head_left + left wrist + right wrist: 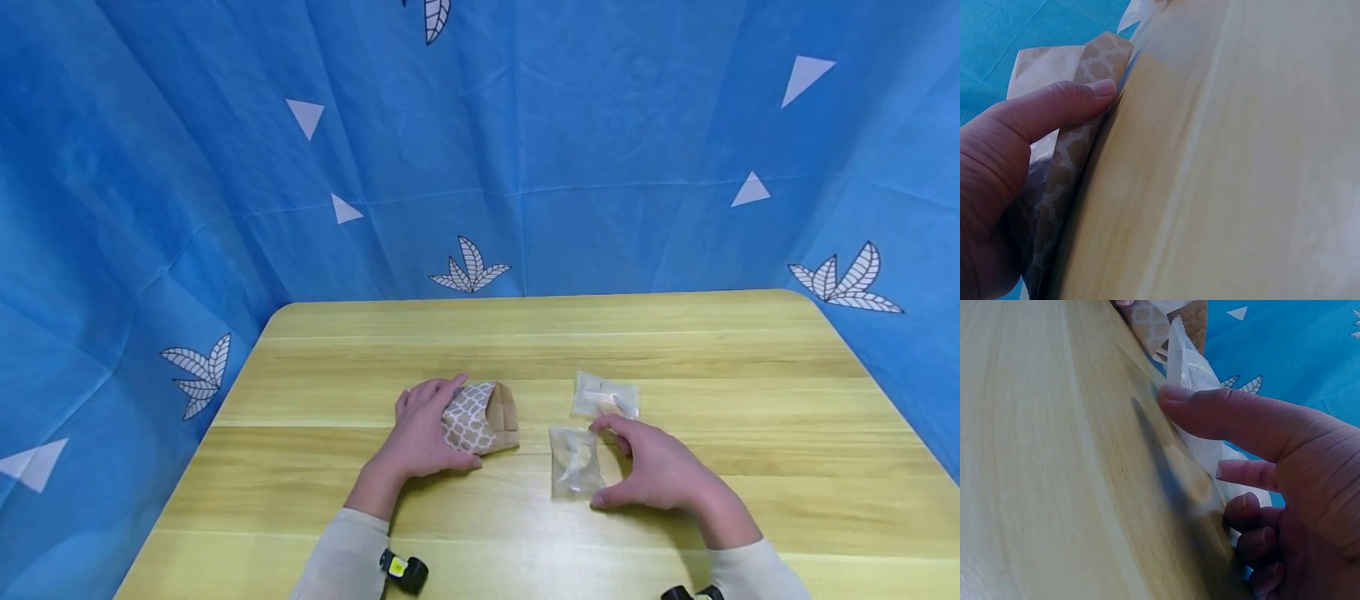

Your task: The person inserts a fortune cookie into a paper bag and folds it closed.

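On the bench [255,483], a bag [470,419] lies left of the near packet [574,467]. The far packet [600,393] lies just behind that one. A curtain [600,167] hangs behind the bench.

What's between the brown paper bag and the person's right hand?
In the head view, a see-through packet lies between the paper bag and the right hand. Between packet and bag, the table is bare.

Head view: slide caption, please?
Left grip holds a patterned paper bag; right grip beside one translucent packet, second packet beyond.

Passable tabletop [534,410] lies between the paper bag [468,419] and nearer packet [573,468] (both obstacles).
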`<state>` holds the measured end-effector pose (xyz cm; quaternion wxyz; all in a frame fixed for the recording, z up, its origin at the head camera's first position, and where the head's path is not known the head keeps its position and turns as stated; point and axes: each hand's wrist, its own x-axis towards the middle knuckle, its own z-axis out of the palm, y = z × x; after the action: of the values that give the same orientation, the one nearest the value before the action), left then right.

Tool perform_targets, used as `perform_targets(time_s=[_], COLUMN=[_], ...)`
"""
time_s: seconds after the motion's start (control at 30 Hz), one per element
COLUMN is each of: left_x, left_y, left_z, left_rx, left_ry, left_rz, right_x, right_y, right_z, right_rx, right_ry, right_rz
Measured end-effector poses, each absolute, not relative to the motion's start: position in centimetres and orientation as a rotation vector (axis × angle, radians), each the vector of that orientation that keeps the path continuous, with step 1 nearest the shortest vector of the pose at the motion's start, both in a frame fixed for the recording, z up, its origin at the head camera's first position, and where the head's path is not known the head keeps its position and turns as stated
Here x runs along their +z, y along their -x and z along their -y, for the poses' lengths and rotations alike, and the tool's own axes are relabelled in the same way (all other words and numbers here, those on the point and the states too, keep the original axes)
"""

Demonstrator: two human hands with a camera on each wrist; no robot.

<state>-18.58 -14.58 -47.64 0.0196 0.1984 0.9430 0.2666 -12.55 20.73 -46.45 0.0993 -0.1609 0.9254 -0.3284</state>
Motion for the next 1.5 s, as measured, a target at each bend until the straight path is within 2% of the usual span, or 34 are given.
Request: perform_targets(time_s=[1.5], left_x=[-47.2], left_y=[18.4], left_z=[14.6], left_rx=[0.802], left_ry=[-0.624], left_rz=[-2.919], right_x=[-46.0], right_y=[14.1], right_z=[-19.3], right_rx=[-1.322], right_ry=[0.510], right_rz=[-2.602])
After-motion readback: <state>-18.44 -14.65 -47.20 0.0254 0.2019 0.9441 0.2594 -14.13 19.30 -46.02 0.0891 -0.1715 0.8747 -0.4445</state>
